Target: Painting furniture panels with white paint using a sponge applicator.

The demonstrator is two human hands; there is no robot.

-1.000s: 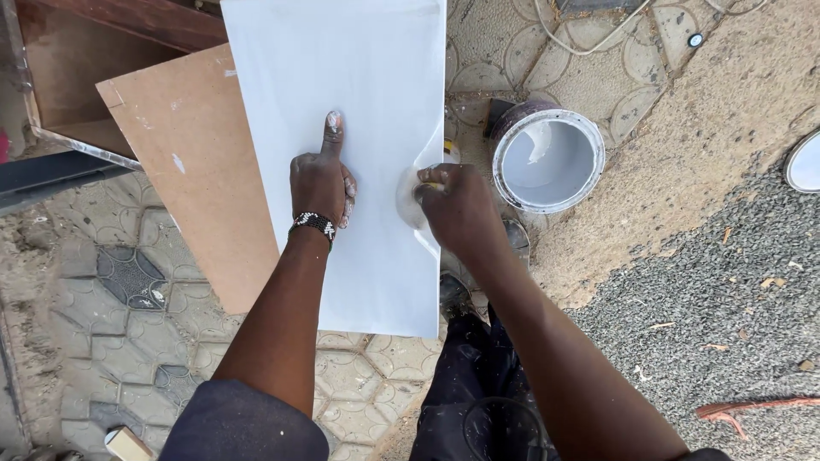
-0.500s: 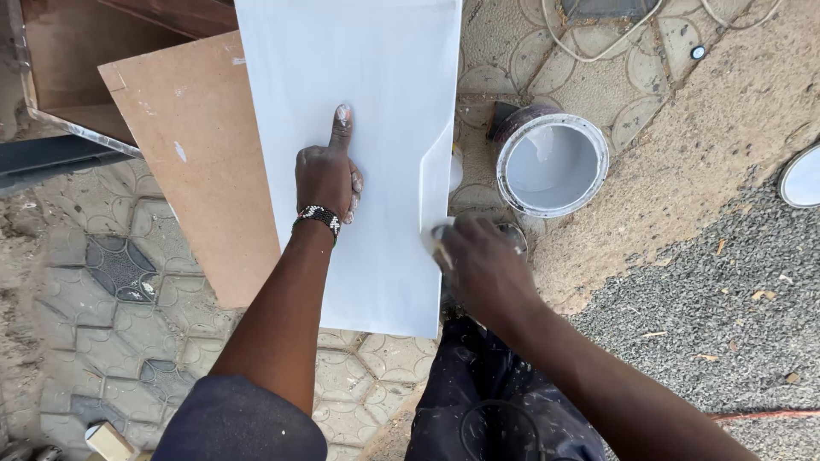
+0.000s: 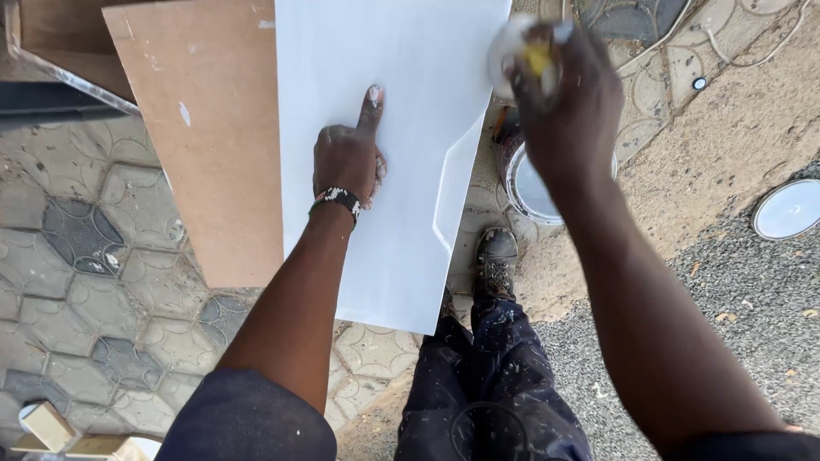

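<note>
White panel (image 3: 401, 171): long, flat, painted board, smooth surface, a curved notch cut into its right edge; lies across a brown fibreboard sheet (image 3: 213, 137) above the paved ground, running away from the person.

Left hand (image 3: 346, 158): pressed flat on the panel near its middle, forefinger stretched forward, the other fingers curled under; paint smears on the fingertips; beaded black-and-white wristband (image 3: 336, 199) at the wrist.

Right hand (image 3: 564, 94): raised beside the panel's upper right edge, closed tight around a yellow sponge (image 3: 536, 58) wrapped in a pale, paint-whitened cloth; blurred.

Paint can (image 3: 530, 192): open, round, white paint inside, on the ground just right of the panel, partly hidden by the right forearm.

Can lid (image 3: 787, 209): round, lying well apart to the right on gravel.

Boot (image 3: 496, 256): dark, paint-flecked, below the can; speckled dark trousers beneath.

Ground: hexagonal paving stones (image 3: 94, 248) at left, sand and gravel at right.
</note>
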